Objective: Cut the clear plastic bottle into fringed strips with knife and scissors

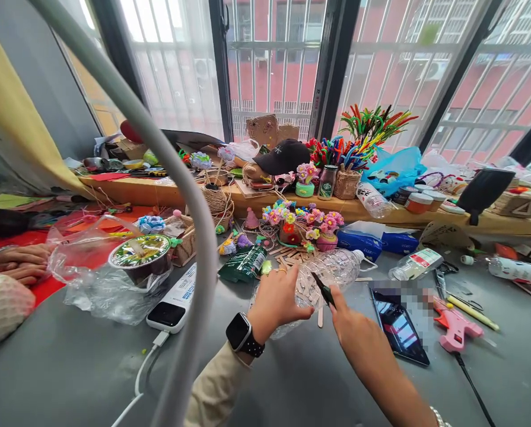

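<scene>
A large clear plastic bottle [343,267] lies on its side on the grey table, its white cap towards the right. My left hand [276,302], with a black-strapped watch on the wrist, is wrapped round the bottle's left part and holds it down. In my right hand [356,329] is a dark craft knife [321,287], its blade pointing up and left, close to the bottle's near side. I cannot tell whether the blade touches the plastic. Wooden craft sticks [320,315] lie behind and under the bottle, some seen through it.
A phone [398,326] and a pink glue gun [457,326] lie to the right. On the left are a power bank [176,302], a lidded bowl [140,258] and another person's hands [22,261]. A pale curved stand [198,219] crosses the foreground. Pipe-cleaner flowers [330,222] stand behind.
</scene>
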Demonstrator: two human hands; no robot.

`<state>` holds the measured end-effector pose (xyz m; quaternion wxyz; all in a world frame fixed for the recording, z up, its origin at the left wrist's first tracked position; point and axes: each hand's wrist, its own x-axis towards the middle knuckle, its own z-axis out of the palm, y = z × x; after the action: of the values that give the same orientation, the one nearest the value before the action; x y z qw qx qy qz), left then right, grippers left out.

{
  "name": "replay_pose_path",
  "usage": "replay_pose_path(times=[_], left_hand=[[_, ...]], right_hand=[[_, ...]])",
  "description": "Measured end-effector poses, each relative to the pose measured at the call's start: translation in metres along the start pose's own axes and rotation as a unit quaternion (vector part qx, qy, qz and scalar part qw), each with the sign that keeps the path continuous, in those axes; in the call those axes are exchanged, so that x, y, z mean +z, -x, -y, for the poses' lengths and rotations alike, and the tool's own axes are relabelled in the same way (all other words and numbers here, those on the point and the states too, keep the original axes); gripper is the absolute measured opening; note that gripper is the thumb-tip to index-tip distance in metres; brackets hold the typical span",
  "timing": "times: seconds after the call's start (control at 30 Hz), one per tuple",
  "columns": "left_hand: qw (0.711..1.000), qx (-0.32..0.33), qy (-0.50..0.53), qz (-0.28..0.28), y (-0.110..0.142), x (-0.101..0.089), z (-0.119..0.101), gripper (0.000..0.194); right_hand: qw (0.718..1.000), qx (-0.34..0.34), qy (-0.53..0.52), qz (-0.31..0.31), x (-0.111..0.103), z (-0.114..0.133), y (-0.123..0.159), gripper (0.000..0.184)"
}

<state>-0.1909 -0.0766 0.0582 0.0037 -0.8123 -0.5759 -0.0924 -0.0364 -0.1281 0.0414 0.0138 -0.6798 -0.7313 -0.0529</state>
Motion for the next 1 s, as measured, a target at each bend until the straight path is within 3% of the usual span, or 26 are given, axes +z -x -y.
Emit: replay_pose_path(times=[0.23,0.47,0.87,1.0], left_hand=[[1.000,0.011,-0.001,0.019,-0.001,-0.003,0.002,0.084],[0.999,0.031,0.014,0.020,0.000,-0.005,0.004,0.084],[0.999,0.017,0.020,0.030,0.002,-0.002,0.001,0.085],[0.999,0.018,0.015,0.027,0.001,-0.002,0.001,0.086]], right_hand=[[0.999,0.001,-0.053,-0.004,0.010,-0.014,0.003,0.040],[0.992,0.030,-0.110,-0.047,0.024,-0.005,0.005,0.040],[0.998,0.037,0.007,-0.047,0.010,0.007,0.008,0.042],[1.000,0.008,0.014,-0.021,0.009,0.008,0.006,0.045]])
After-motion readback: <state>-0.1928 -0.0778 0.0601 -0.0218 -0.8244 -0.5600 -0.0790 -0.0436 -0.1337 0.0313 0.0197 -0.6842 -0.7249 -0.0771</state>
